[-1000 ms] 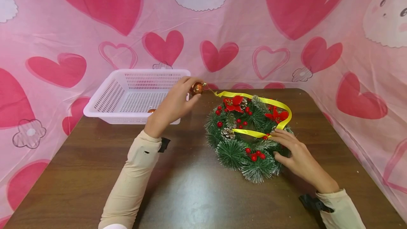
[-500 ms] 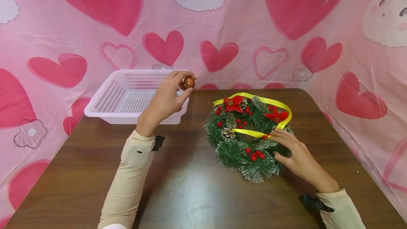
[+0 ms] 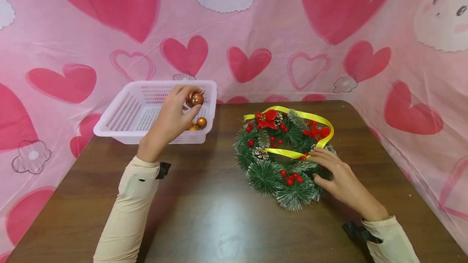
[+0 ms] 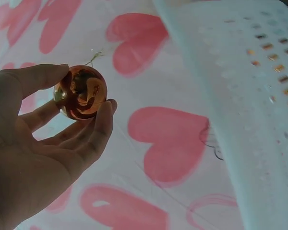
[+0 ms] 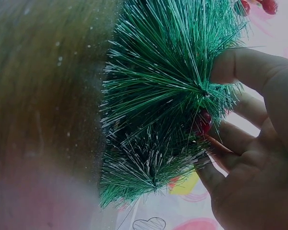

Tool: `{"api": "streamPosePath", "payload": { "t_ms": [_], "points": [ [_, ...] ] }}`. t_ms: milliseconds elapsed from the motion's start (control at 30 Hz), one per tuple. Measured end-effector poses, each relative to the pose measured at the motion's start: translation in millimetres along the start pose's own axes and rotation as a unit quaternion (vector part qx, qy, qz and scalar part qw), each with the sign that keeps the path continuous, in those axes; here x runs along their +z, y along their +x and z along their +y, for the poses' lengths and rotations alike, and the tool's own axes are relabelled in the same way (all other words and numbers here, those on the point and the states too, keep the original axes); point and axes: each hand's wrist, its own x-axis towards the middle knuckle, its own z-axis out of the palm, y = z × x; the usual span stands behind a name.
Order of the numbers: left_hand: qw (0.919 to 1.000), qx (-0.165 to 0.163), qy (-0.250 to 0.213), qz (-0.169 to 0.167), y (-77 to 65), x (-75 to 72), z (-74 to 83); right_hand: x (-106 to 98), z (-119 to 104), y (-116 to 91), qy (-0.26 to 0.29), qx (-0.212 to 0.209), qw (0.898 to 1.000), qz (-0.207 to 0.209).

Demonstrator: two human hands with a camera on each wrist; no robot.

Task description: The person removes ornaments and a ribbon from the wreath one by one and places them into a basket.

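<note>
My left hand (image 3: 172, 115) pinches a shiny copper Christmas bauble (image 3: 197, 98) between thumb and fingers, over the right part of the white plastic basket (image 3: 120, 133). A thin gold loop (image 4: 95, 57) sticks out from the bauble's top in the left wrist view. On the table's right side lies a green Christmas wreath (image 3: 265, 177) with red berries, red flowers and pine cones. A yellow ribbon (image 3: 310, 115) runs across it. My right hand (image 3: 341, 180) holds the wreath's right edge, thumb at the near side and fingers over the top, fingertips by the ribbon.
Several orange baubles, one of them a small bauble (image 3: 201, 122), lie in the basket's near right corner. The brown wooden table (image 3: 204, 202) spreads between basket and wreath. Behind it hangs a pink cloth (image 3: 281, 31) printed with hearts.
My left hand has drawn the bauble leftward, from beside the ribbon's end to over the basket. The bauble's loop no longer reaches the ribbon. My right hand stays on the wreath.
</note>
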Motion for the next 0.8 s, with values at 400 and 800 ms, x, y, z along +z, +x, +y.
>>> {"api": "streamPosePath", "payload": {
  "t_ms": [400,800],
  "points": [
    [0.9993,-0.020,0.031,-0.003,-16.6,-4.9,-28.7,0,-2,-3,0.002,0.005,1.000,-0.005],
    [0.9982,-0.023,0.055,-0.003,-37.6,-15.8,-62.5,-1,-3,-1,-0.001,0.006,1.000,-0.008]
  ]
}}
